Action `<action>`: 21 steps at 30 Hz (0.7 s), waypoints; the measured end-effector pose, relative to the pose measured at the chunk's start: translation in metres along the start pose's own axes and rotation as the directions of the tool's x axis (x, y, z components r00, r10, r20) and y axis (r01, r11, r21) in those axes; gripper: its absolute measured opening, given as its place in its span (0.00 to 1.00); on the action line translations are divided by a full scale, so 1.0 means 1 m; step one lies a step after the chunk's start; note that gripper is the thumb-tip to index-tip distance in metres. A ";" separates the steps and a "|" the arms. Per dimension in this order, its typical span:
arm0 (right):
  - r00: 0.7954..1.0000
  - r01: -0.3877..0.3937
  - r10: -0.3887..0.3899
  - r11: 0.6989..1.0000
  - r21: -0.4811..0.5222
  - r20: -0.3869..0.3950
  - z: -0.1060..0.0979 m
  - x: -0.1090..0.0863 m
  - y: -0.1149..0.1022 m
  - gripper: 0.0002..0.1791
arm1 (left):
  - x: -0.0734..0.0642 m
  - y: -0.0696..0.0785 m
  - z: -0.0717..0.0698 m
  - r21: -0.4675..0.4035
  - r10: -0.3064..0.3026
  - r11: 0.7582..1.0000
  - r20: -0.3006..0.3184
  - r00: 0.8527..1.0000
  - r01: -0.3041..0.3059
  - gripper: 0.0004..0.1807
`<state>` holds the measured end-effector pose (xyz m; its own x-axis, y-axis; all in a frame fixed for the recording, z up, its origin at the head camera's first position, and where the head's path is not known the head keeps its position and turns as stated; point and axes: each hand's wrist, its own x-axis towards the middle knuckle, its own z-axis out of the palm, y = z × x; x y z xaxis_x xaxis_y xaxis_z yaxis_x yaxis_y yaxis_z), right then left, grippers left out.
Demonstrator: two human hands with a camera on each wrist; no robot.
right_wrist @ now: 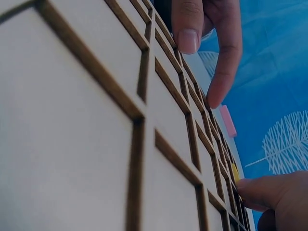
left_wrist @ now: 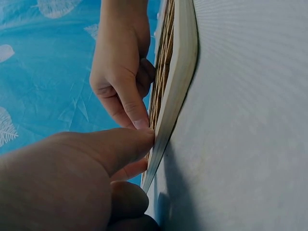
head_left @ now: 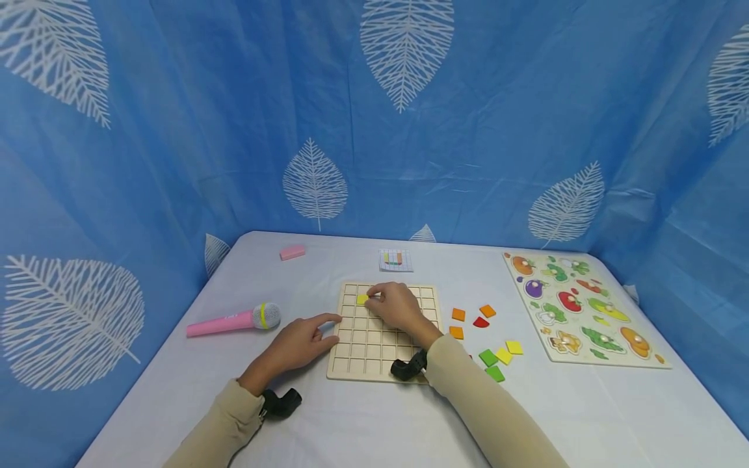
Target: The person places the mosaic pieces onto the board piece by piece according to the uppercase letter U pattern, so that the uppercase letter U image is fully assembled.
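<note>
A wooden grid board (head_left: 365,354) with square cells lies on the table between the hands. Near its upper left, the right hand (head_left: 398,307) pinches a yellow square tile (head_left: 362,299) at the board's surface; the right wrist view shows the thumb (right_wrist: 257,190) against the yellow tile (right_wrist: 235,172). The fingers partly cover the tile. The left hand (head_left: 301,344) rests at the board's left edge, thumb and index finger apart. In the left wrist view, the left thumb (left_wrist: 120,147) touches the wooden rim (left_wrist: 175,82).
Orange tiles (head_left: 458,314), a red quarter-round piece (head_left: 481,322), green tiles (head_left: 488,357) and yellow tiles (head_left: 513,347) lie right of the board. A pattern card (head_left: 395,260) and pink block (head_left: 292,252) lie behind. A pink microphone (head_left: 234,321) is left, a vegetable puzzle (head_left: 585,305) right.
</note>
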<state>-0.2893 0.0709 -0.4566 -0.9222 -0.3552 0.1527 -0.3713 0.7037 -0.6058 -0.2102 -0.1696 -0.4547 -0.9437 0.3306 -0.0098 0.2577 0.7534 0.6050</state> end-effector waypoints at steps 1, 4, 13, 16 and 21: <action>1.000 0.002 -0.002 1.000 -0.003 -0.002 0.000 0.000 0.000 0.13 | 0.000 0.000 0.000 0.000 0.001 1.000 -0.001 1.000 -0.001 0.23; 1.000 0.015 -0.015 1.000 -0.008 -0.010 0.000 -0.001 0.000 0.14 | 0.000 -0.001 0.000 0.000 0.005 1.000 -0.001 1.000 -0.005 0.23; 0.998 0.052 -0.050 0.998 0.035 -0.047 -0.001 -0.006 0.002 0.14 | 0.000 -0.002 0.001 -0.002 -0.001 1.000 0.008 1.000 0.001 0.23; 0.997 0.053 -0.048 0.996 0.071 -0.068 -0.003 -0.012 0.004 0.13 | 0.001 -0.002 0.001 0.004 0.004 1.000 0.008 1.000 -0.004 0.23; 0.995 0.055 -0.044 0.992 0.114 -0.094 -0.005 -0.031 0.008 0.12 | 0.003 -0.003 0.003 0.019 0.006 1.000 -0.002 1.000 -0.006 0.23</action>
<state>-0.2641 0.0908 -0.4624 -0.9109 -0.3268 0.2517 -0.4066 0.6081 -0.6818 -0.2127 -0.1690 -0.4588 -0.9426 0.3340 -0.0047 0.2672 0.7624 0.5894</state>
